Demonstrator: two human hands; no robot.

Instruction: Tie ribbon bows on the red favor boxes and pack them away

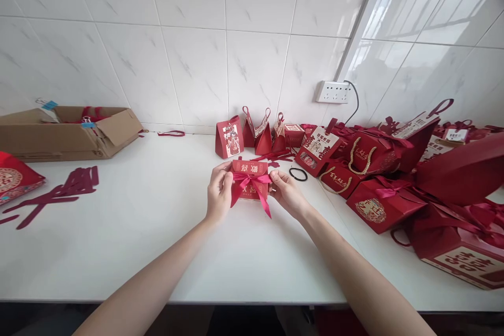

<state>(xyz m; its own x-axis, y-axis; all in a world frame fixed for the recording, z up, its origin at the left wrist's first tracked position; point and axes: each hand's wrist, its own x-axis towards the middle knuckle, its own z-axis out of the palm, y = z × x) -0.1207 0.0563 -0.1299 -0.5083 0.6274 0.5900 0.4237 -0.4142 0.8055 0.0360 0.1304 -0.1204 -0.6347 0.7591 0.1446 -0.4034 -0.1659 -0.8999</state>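
Note:
Between my two hands is a small red gift box [248,169] with gold lettering, above the middle of the white table. A shiny pinkish-red ribbon [254,184] is tied around it in a bow, its tails hanging down the front. My left hand [220,189] grips the box's left side, thumb near the bow's left loop. On the opposite side, the fingers of my right hand [285,189] are closed at the box's edge by the right loop. Whether they pinch the ribbon too, I cannot tell.
Several small red boxes [229,137] stand by the tiled wall. A large heap of red gift boxes [386,205] fills the right. A black hair tie [298,174] lies close by. Leftward are dark red ribbon strips [59,191] and an open cardboard box [74,139]. A power strip [333,92] is on the wall.

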